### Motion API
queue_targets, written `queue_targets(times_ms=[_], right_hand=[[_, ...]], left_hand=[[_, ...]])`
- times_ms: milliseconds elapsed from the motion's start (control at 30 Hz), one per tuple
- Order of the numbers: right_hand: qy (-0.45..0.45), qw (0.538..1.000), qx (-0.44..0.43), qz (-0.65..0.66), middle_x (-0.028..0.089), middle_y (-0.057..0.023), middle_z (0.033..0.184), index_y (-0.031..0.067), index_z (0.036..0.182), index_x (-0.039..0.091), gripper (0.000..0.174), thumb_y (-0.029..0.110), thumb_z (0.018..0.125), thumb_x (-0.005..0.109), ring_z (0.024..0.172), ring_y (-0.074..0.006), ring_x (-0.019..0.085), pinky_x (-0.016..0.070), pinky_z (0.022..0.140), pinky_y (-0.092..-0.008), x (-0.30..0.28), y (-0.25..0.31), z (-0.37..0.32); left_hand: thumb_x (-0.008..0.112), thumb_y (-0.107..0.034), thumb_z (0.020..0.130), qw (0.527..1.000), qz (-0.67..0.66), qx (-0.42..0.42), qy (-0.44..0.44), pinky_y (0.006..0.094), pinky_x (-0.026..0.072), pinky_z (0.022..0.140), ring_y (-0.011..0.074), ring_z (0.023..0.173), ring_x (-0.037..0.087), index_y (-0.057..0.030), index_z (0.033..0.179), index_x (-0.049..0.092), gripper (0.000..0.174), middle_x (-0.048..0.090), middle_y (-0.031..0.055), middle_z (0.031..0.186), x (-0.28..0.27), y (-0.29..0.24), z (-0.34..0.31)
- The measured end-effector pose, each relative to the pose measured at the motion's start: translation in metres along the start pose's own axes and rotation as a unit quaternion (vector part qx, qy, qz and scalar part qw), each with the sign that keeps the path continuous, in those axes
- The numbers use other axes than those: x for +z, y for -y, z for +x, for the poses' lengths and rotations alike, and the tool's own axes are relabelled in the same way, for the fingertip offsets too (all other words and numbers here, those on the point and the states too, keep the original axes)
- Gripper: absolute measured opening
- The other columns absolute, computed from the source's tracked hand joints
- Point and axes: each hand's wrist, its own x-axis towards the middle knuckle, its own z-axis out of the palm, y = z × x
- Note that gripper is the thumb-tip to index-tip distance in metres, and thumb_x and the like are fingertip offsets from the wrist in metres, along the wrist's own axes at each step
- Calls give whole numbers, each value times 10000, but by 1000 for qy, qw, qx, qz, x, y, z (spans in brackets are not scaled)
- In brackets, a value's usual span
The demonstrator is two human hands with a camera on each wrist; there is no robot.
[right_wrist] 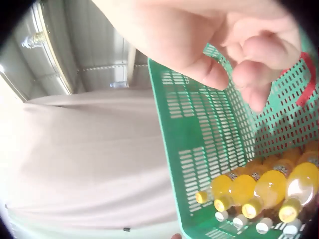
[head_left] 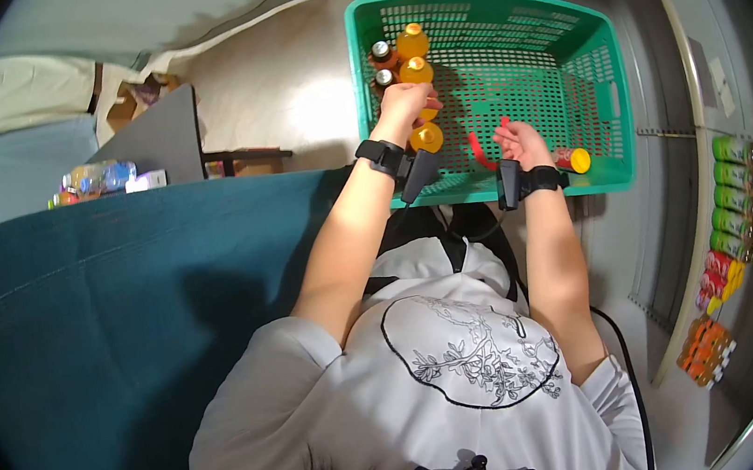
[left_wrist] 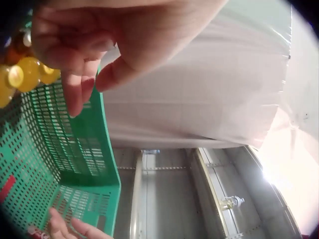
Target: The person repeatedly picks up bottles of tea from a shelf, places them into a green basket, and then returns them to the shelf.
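Note:
My left hand [head_left: 411, 107] hovers above a row of orange drink bottles [head_left: 416, 70] with yellow caps, at the left end of the green basket [head_left: 503, 193]. In the left wrist view its fingers hang loosely with nothing between them. Darker bottles [head_left: 381, 54] with white caps stand beside the orange ones along the basket's left wall. My right hand [head_left: 525, 143] is over the basket's near right part, its fingers loosely bent and holding nothing in the right wrist view. A red strip [head_left: 479, 152] lies in the basket beside it. Close to the right wrist lies a red container with a yellow lid [head_left: 580, 160].
On the right, a shelf holds green-labelled bottles [head_left: 734, 199], red-and-yellow items [head_left: 718, 278] and orange bottles with white caps [head_left: 706, 350]. A dark table [head_left: 159, 130] and clear bottles [head_left: 106, 177] are at left, behind a teal surface [head_left: 123, 313]. A pale curtain [left_wrist: 189, 94] hangs beyond the basket.

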Motion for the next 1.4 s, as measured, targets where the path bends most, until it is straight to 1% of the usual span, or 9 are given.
queue_targets(times_ms=[67,267,333,667,800,967,1067,1167,1400], right_hand=[[-8,998,25,-57,545,-136,1007,16,989,403,218,151,820,429,514,-132,510,385,379,-218,17,-15,19],[18,986,74,-145,511,-210,993,11,1153,338,364,85,802,402,680,-297,602,494,491,-329,40,-48,63],[10,979,92,-181,514,-249,986,-43,1126,324,342,65,806,378,745,-342,600,522,628,-383,45,-55,72],[111,935,187,-281,522,-109,884,54,1046,412,279,135,780,444,601,-275,561,474,496,-362,66,-125,118],[152,930,209,-261,524,-101,879,58,1010,431,215,144,813,414,533,-247,523,475,493,-325,79,-136,117],[169,924,230,-256,566,-69,785,76,939,495,194,193,855,366,601,-192,557,477,474,-308,81,-149,139],[206,900,207,-323,585,-41,744,89,911,518,217,218,866,350,633,-159,573,482,478,-295,79,-154,149],[216,906,181,-315,594,-26,793,107,937,520,237,248,875,341,659,-147,582,493,508,-275,85,-140,123],[227,918,190,-265,547,-74,977,62,1061,441,273,233,889,315,788,-180,573,522,592,-318,81,-136,118]], left_hand=[[523,-196,748,999,-20,-18,-21,229,355,408,102,520,522,-29,784,570,177,622,65,688,-17,20,5],[523,-128,737,963,240,-15,-119,292,483,437,182,526,578,47,681,594,196,594,134,640,-27,89,22],[505,-75,732,974,177,-91,-104,321,516,459,220,524,596,63,686,584,166,584,154,628,-23,90,11],[514,47,673,948,138,-266,-108,337,508,456,285,581,607,63,768,565,109,592,161,761,-11,113,20],[462,-144,769,948,164,-267,-46,299,448,410,186,450,487,-6,687,520,170,492,77,596,-13,127,28],[390,-384,829,948,166,-269,-31,302,424,463,154,530,445,-40,876,524,372,478,49,642,-16,150,44],[363,-253,801,950,152,-264,-64,325,430,463,218,511,506,6,821,572,333,556,113,713,-12,145,45],[429,-372,815,949,141,-283,-14,306,409,458,163,555,467,-44,936,534,365,506,57,692,-15,148,50],[490,-376,781,949,140,-283,-18,278,327,373,141,447,446,-54,884,576,349,538,62,655,-17,162,61]])
